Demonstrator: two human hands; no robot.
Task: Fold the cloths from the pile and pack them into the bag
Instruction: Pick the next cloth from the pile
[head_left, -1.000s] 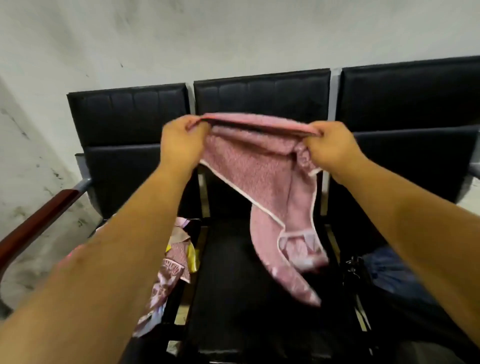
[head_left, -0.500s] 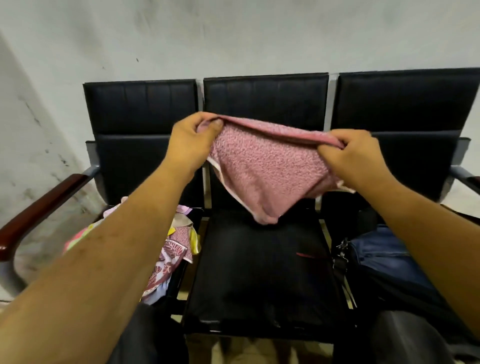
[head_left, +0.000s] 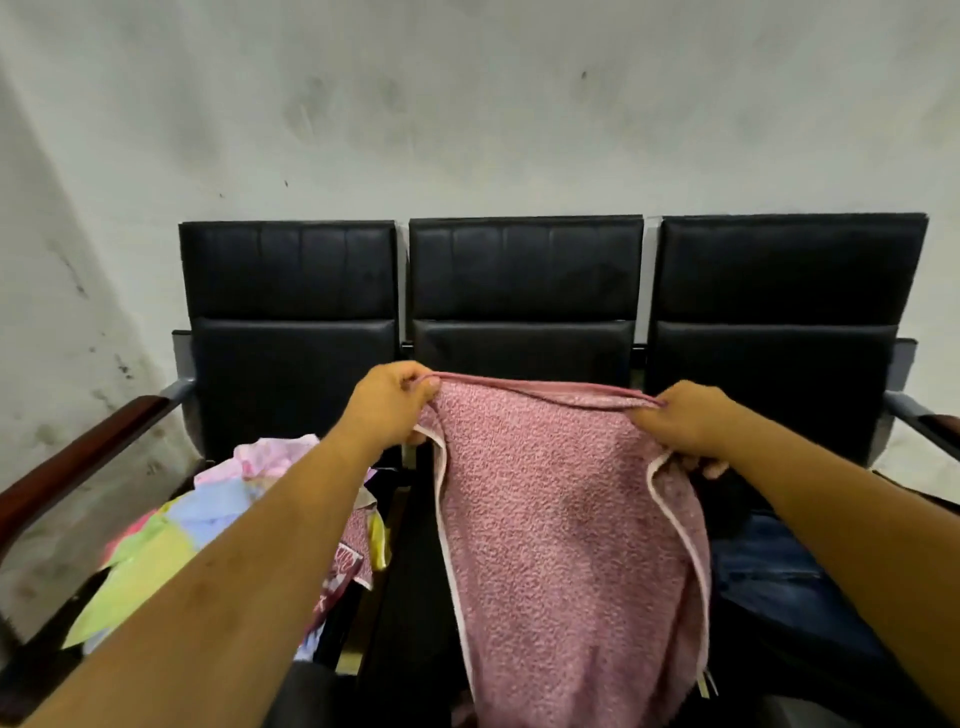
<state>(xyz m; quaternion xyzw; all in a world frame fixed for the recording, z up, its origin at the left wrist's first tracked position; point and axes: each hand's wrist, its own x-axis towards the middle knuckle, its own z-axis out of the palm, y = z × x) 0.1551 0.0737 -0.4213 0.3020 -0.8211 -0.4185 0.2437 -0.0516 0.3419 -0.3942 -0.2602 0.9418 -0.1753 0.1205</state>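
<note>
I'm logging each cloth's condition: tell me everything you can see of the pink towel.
The pink towel is nubbly terry with a paler hemmed border. The left hand and the right hand pinch its upper corners, stretching the top edge level. It hangs, apparently doubled, before the middle seat.

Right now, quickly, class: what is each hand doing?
Left hand: closed, pinching the top left corner of the pink towel.
Right hand: closed, pinching its top right corner.

A single head-worn camera looks forward and down, close over the hands (head_left: 540, 415), facing the bench (head_left: 524, 275).
</note>
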